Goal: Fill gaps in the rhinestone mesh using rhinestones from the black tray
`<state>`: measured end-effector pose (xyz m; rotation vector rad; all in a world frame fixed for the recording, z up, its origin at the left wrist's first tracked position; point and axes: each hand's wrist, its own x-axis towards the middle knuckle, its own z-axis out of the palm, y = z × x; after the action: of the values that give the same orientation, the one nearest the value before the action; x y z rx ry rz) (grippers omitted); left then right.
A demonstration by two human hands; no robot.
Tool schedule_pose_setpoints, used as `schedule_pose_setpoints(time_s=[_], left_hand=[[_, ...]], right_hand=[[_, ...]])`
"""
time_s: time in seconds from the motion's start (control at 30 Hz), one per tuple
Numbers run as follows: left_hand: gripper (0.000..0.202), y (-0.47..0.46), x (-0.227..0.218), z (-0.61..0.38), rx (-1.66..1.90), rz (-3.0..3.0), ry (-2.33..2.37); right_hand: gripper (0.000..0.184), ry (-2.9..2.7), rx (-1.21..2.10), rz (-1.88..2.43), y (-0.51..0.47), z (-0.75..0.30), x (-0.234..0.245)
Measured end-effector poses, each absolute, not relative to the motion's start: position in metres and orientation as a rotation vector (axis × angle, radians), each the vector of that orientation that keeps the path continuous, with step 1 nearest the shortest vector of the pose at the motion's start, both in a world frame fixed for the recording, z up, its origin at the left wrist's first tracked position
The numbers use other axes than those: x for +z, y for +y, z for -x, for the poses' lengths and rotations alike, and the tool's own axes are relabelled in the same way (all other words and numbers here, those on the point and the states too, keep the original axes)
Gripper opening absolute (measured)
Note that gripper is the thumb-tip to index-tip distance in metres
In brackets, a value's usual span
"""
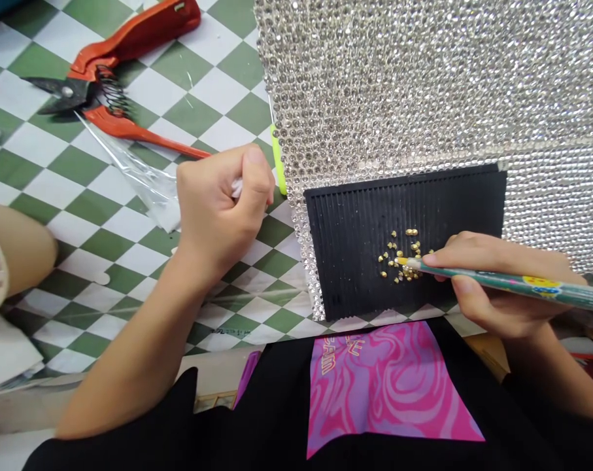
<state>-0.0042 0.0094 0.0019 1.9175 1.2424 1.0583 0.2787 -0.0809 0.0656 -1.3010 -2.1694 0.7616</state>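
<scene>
Gold studs (403, 256), tiny and loose, sat scattered in the grooves of the black ridged tray (355, 261), right under the tip of the pen (502, 282). Judged very light, hard and slippery, likely to roll or jump if knocked; too small to pinch cleanly with bare fingers, so best taken one at a time from the top with the pen's pale tip. Right hand (492, 288) closed around the pen in a writing grip, thumb below and fingertips on top, close behind the tip, which touched or nearly touched one stud at the near edge of the cluster; contact too small to confirm. Pen itself looked light and stiff, held near-level. Left hand (222, 203) curled into a loose fist well off to the far side of the tray, thumb pressed over something white, mostly hidden, so could not tell what. Tray lay on the sparkly rhinestone sheet (423, 85), soft mesh by the look, draped beyond both hands. Red cutters (124, 46) and a clear plastic bag (144, 176) lay beyond the left fist, untouched, on the green-checked tablecloth (41, 163).
</scene>
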Motion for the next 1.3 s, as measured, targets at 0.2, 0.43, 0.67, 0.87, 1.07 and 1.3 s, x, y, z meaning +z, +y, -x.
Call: schedule_pose_setpoints(time_s=[0.2, 0.43, 0.67, 0.87, 1.07, 1.3], left_hand=[[0.054, 0.010, 0.002, 0.006, 1.052, -1.908, 1.235], [0.053, 0.009, 0.002, 0.005, 1.016, -1.916, 1.261], [0.051, 0.009, 0.004, 0.006, 1.022, -1.938, 1.244], [0.052, 0.008, 0.004, 0.007, 1.002, -1.924, 1.258], [0.052, 0.009, 0.003, 0.007, 1.014, -1.926, 1.245], [0.051, 0.009, 0.002, 0.006, 1.022, -1.936, 1.240]], right_hand=[[0.035, -2.160, 0.803, 1.267, -0.083, -0.282, 0.064], [0.022, -1.843, 0.646, 1.496, -0.060, -0.278, 0.066], [0.017, -1.935, 0.671, 1.334, -0.007, -0.255, 0.056], [0.011, -2.035, 0.651, 1.230, -0.002, -0.252, 0.049], [0.012, -2.049, 0.635, 1.231, -0.003, -0.254, 0.050], [0.023, -2.089, 0.589, 1.398, -0.046, -0.280, 0.075]])
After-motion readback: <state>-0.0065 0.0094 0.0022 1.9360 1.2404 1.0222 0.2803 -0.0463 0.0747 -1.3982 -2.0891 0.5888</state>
